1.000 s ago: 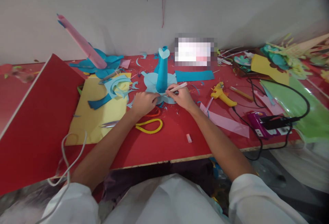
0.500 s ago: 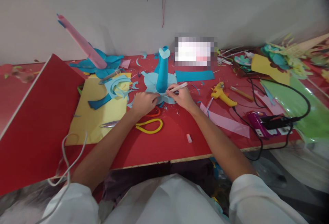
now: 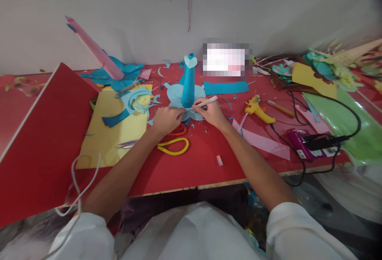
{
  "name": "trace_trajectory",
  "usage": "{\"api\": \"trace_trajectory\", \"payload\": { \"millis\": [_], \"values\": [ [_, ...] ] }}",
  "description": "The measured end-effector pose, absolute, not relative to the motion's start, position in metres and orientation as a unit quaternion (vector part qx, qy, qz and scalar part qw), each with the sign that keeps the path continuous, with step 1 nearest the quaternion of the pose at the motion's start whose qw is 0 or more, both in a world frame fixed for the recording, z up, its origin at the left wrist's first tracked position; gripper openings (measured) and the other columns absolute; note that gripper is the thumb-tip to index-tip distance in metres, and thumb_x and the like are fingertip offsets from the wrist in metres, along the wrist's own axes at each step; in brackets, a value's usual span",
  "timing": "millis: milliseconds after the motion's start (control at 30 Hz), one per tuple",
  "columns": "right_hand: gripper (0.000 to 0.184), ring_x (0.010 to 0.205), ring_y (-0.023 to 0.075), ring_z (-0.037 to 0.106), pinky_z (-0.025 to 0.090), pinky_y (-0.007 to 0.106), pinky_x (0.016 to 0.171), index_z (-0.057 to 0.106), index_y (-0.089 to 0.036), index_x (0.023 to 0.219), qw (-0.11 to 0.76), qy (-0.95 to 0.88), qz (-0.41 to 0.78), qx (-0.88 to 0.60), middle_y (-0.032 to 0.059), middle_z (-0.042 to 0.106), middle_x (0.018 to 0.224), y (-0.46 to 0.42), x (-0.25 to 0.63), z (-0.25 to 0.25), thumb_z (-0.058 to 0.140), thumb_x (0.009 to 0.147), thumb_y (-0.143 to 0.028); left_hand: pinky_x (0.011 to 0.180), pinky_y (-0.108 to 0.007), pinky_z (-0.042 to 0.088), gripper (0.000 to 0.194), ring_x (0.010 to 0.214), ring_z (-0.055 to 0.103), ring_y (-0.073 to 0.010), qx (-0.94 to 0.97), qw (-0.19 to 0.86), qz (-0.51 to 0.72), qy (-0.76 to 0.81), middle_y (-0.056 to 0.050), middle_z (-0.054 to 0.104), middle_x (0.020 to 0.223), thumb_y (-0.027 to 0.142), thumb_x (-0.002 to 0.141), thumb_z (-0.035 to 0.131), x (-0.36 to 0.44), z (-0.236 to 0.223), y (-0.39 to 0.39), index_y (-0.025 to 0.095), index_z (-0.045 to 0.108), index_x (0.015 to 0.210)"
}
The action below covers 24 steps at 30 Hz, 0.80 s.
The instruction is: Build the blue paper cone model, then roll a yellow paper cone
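Blue scalloped paper (image 3: pixel 175 92), slim pen (image 3: pixel 209 101) pinched by right fingers (image 3: pixel 201 110); left fingers (image 3: pixel 180 111), grip unclear.

On the table (image 3: pixel 197 170) before you, the paper cone (image 3: pixel 188 89) stands on the paper base (image 3: pixel 175 91), just behind your left hand (image 3: pixel 167 120) and right hand (image 3: pixel 211 112). The scissors (image 3: pixel 173 153) pass under your left forearm (image 3: pixel 128 164), blades on the paper sheet (image 3: pixel 104 140) to your left. The glue gun (image 3: pixel 259 111) lies to your right, the power strip (image 3: pixel 297 141) farther right and nearer you.
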State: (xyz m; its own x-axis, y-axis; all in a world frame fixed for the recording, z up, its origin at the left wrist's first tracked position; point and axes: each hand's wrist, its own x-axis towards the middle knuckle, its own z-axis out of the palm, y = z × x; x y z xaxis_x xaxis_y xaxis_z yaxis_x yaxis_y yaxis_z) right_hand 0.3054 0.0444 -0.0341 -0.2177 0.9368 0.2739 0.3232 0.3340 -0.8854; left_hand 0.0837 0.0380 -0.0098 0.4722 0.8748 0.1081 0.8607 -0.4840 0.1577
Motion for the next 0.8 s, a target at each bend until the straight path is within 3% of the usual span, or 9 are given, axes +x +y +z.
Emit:
{"api": "trace_trajectory", "payload": {
  "millis": [800],
  "values": [
    [0.039,0.083,0.0245,0.074,0.054,0.033,0.068,0.069,-0.022,0.087,0.423,-0.701,0.338,-0.464,0.0077,0.078,0.085,0.0443,0.3032,-0.0341,0.062,0.094,-0.060,0.075,-0.034,0.049,0.042,0.096,0.075,-0.0269,0.857,0.050,0.080,0.507,-0.008,0.082,0.110,0.021,0.094,0.048,0.0845,-0.0075,0.0371,0.029,0.079,0.121]
  ]
}}
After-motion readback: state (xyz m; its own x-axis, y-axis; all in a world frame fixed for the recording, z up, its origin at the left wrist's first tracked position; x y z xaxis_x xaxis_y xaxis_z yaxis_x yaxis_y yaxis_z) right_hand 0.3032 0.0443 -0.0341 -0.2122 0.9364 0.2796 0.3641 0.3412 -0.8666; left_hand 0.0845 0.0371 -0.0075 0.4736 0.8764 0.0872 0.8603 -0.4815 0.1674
